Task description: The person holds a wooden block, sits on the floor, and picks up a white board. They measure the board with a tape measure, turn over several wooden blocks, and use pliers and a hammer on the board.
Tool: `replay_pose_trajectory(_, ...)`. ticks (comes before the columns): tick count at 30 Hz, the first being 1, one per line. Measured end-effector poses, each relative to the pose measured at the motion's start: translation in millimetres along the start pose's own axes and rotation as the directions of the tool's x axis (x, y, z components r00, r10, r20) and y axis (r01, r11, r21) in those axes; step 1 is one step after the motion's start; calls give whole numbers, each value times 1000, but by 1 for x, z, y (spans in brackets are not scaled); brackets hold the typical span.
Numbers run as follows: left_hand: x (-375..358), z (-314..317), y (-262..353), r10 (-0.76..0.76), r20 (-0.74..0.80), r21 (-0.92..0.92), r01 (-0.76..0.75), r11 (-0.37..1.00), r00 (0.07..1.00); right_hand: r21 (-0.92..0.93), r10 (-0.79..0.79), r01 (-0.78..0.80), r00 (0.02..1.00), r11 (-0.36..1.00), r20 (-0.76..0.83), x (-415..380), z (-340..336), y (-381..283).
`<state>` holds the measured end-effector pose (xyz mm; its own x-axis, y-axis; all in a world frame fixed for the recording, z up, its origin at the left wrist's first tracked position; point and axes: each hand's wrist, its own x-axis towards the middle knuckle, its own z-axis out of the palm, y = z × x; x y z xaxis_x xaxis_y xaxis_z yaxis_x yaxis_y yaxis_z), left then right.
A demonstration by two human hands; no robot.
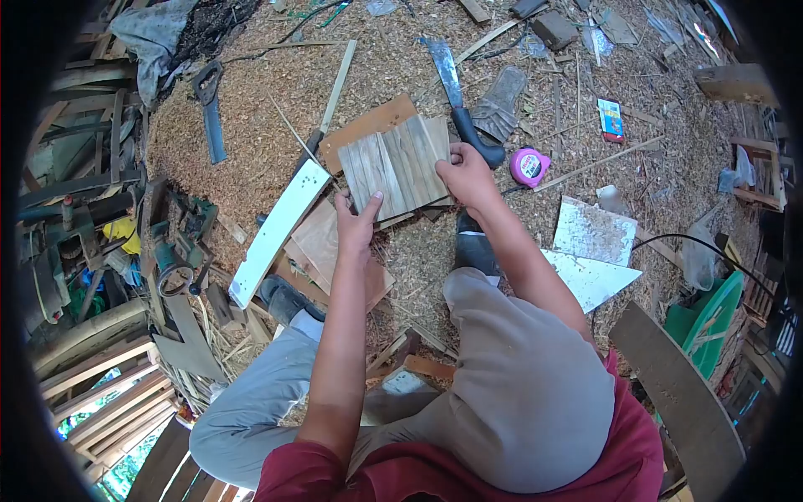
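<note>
My left hand grips the lower left edge of a flat striped wooden panel, thumb on top. My right hand pinches the same panel at its right edge. Brown board shows behind the panel, and thin plywood pieces lie below it, close to my left hand. Just beyond my right hand is a large knife with a black handle. A pink tape measure lies to the right of that hand. Left of my left hand slants a long white board.
Wood shavings cover the ground. A handsaw lies at upper left, a worn sandal near the knife. White offcuts and a green basin are at right. My shoes flank the work spot; scrap wood piles up left.
</note>
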<state>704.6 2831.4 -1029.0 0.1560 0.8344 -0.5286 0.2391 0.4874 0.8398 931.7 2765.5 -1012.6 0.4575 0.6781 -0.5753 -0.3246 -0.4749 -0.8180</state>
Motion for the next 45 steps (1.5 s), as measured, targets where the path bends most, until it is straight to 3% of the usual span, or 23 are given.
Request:
replay_pose_trajectory(2,-5,4,5,12,-23,-17,-13,1000,1000,70,-1,1,1000,998,1,6,4,0)
replay_pose_trajectory(5,-25,17,32,-1,-80,-33,-2,999,997,145,-100,82,987,986,126,9,4,4)
replay_pose_trajectory(7,-23,19,30,-44,-112,-54,39,998,993,340,-160,120,983,933,93,3,6,2)
replay_pose_trajectory(8,-19,16,25,-23,-55,-64,20,998,998,432,-186,137,980,891,72,1,7,1)
replay_pose_trajectory(11,-7,9,3,23,62,-66,-19,998,998,51,-355,351,928,935,116,5,6,14)
replay_pose_trajectory(12,-7,10,0,30,63,-47,-27,999,998,-28,-132,141,970,990,206,-9,2,-7)
replay_pose_trajectory(15,-4,13,-2,20,103,-147,-5,989,995,102,-269,249,906,963,325,-12,5,7)
replay_pose_trajectory(19,-13,17,10,-88,138,-382,135,914,986,-48,-400,435,860,899,316,-12,8,23)
replay_pose_trajectory(22,-15,19,19,-71,145,-407,125,905,987,-130,-364,427,867,895,339,-16,4,15)
replay_pose_trajectory(25,-21,23,34,20,132,-264,16,965,991,-192,-371,463,850,865,375,-19,1,4)
replay_pose_trajectory(28,-28,33,54,58,64,-47,-55,997,996,-388,-414,581,800,715,435,-34,-6,-12)
replay_pose_trajectory(31,-23,37,56,-17,42,46,15,999,999,-316,-458,572,809,757,368,-28,-2,4)
replay_pose_trajectory(35,-24,44,65,-26,42,38,25,999,999,-218,-433,531,821,819,373,-25,-12,10)
replay_pose_trajectory(37,-24,42,66,-49,83,-9,50,999,995,-181,-363,453,851,873,379,-21,-19,11)
replay_pose_trajectory(40,-26,35,64,-109,121,-15,112,994,987,214,-164,129,974,968,155,0,-44,27)
replay_pose_trajectory(41,-26,33,63,-132,126,10,132,991,983,355,-72,32,992,934,100,6,-51,33)
replay_pose_trajectory(42,-27,30,61,-158,134,36,154,987,978,574,-7,-55,994,817,105,-1,-58,21)
replay_pose_trajectory(45,-25,29,48,-172,150,40,168,985,974,776,54,-219,971,591,233,-12,-92,23)
